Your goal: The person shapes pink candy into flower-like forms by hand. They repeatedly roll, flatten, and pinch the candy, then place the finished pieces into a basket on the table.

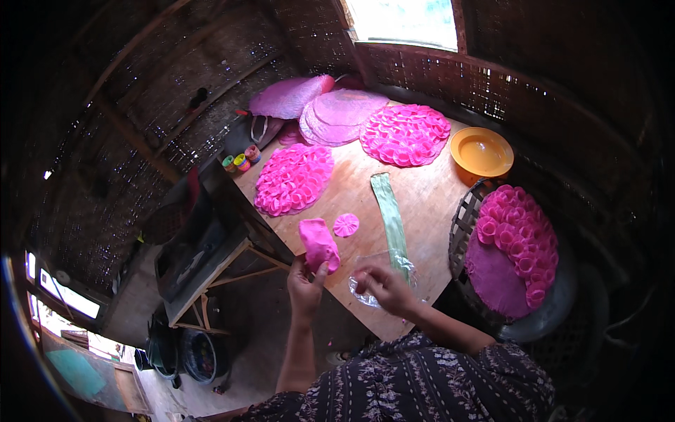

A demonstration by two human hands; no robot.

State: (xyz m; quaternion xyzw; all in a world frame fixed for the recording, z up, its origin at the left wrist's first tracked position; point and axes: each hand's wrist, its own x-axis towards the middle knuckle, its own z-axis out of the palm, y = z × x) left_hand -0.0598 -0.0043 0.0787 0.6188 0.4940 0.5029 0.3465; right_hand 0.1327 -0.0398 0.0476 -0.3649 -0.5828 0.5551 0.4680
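Note:
My left hand (pixel 305 287) grips the lower end of a soft, thick pink piece (pixel 318 243) between thumb and fingers and holds it up over the table's near left edge; I cannot tell its material. My right hand (pixel 388 290) has its fingers curled together above a crumpled clear plastic sheet (pixel 362 293). Whatever those fingers hold, if anything, is too small to make out. Just beyond the held piece lies a small round pleated pink disc (pixel 346 225). A long pale green strip (pixel 389 211) runs away from the plastic across the table.
Pink ruffled rounds (pixel 405 135) (pixel 295 179) and flat pink discs (pixel 344 112) cover the wooden table's (pixel 351 176) far side. An orange basin (pixel 482 152) stands at the far right. A basket (pixel 460 228) bears a half-covered rosette round (pixel 517 246). Small coloured cups (pixel 241 162) stand left.

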